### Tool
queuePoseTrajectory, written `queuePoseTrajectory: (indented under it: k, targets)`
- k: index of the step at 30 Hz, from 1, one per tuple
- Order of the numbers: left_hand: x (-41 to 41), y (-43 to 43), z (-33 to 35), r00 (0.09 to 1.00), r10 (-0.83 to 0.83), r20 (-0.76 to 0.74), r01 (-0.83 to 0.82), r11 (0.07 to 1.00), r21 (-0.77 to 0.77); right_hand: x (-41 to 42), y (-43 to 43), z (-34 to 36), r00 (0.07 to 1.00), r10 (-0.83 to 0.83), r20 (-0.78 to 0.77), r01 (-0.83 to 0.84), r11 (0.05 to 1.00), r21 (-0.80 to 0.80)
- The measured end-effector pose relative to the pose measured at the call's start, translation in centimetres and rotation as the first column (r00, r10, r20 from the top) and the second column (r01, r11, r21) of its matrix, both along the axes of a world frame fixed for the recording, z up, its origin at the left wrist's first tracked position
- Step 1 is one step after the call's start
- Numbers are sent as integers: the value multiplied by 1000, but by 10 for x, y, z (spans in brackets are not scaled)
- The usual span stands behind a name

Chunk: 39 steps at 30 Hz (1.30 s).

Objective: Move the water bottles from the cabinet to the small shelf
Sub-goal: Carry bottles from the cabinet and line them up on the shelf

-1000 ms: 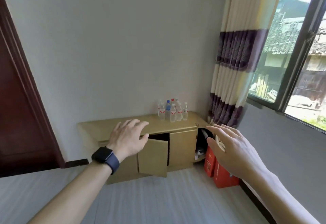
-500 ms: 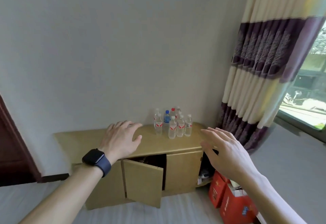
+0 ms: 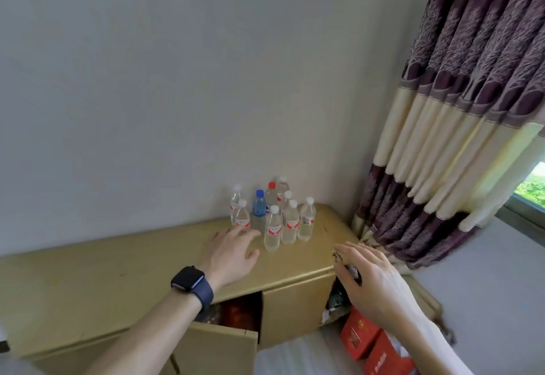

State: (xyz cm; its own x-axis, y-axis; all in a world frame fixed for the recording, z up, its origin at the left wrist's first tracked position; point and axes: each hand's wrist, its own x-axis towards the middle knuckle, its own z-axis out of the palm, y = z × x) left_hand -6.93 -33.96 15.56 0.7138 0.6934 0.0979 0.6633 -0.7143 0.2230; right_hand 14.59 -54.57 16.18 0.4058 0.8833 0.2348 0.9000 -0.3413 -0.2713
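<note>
Several clear water bottles (image 3: 272, 228) stand in a cluster at the back right of a low yellow cabinet (image 3: 118, 271), against the wall. Most have white caps and red labels; one has a blue cap (image 3: 259, 206) and one a red cap (image 3: 271, 194). My left hand (image 3: 233, 252), with a dark watch on the wrist, hovers open over the cabinet top, its fingertips just short of the nearest bottles. My right hand (image 3: 368, 277) is open in the air by the cabinet's right end, holding nothing. The small shelf is out of sight.
One cabinet door (image 3: 218, 351) hangs open below my left arm, with dark contents behind it. Red boxes (image 3: 371, 345) sit on the floor at the cabinet's right end. A striped purple and cream curtain (image 3: 460, 126) hangs at the right beside a window.
The view has closed in on the cabinet. My left hand has moved forward to the right towards the bottles. My right hand has also moved forward, staying open.
</note>
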Motion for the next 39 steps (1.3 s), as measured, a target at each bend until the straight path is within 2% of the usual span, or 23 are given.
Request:
queuePoseTrajectory:
  k: [7,13,20,28,33,39]
  targets:
    - [86,86,-30,990,-132,-59,129,990,-47,53,83,-35,996,-63,-56,54,987,-153]
    - [162,153,-72,966,-184,-183,185,983,-13,116,169,-62,991,-75,-115,38,954,-299]
    - [260,207,-97,917,-136,-376,136,990,-25,206,291,-111,963,-110,-246,0,912,-411]
    - [337,257,-137,813,-132,-567,119,991,-60,255,383,-161,947,-224,-232,83,865,-495]
    - [346,267,-153,821,-184,-540,135,982,-129,259,385,-185,957,-192,-217,68,877,-475]
    - [348,271,-172,851,-276,-446,220,960,-173,253,369,-197,979,-185,-86,131,894,-428]
